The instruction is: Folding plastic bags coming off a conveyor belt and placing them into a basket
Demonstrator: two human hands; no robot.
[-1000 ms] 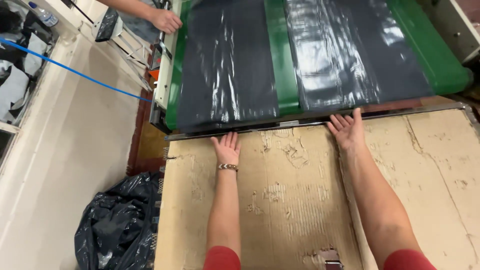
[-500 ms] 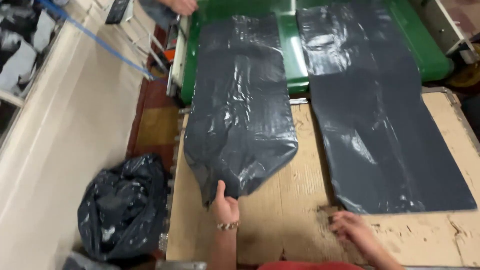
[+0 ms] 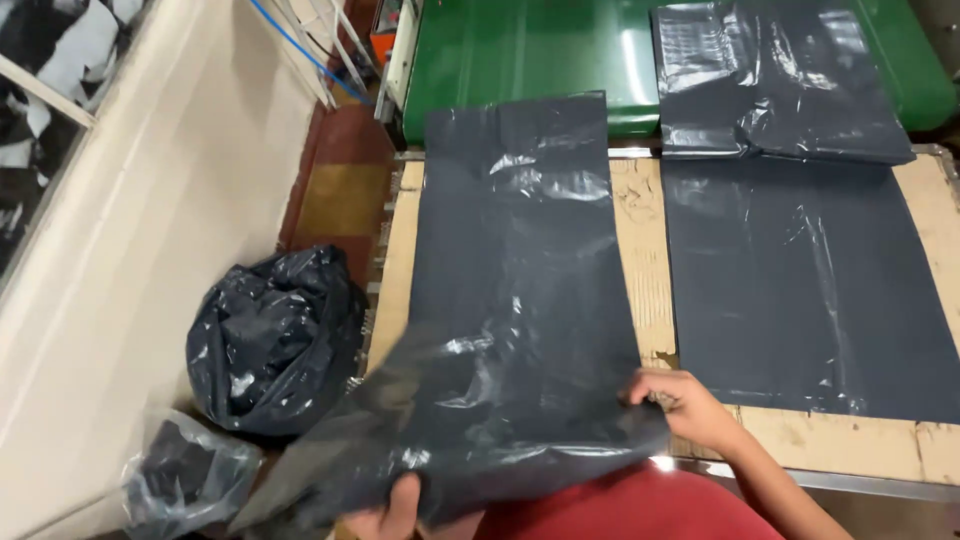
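Left hand: left hand at 6 o'clock, low in view, thumb up over the near edge of the dark grey plastic sheet; other fingers hidden beneath it, so their spread cannot be told.
Right hand: right hand at 5 o'clock, fingers curled and pinching the sheet's near right corner.
Sheet: lifted and rumpled at the near end, lying flat farther out across the cardboard-topped table, its far end reaching the green conveyor at 12 o'clock.
Second sheet: flat grey sheet at 2 o'clock, apart from the held one by a bare cardboard strip.
Far stack: folded grey bag at 1 o'clock on the conveyor.
Floor: 2 stuffed bags, black bag at 9 o'clock, smaller clear bag at 8 o'clock.
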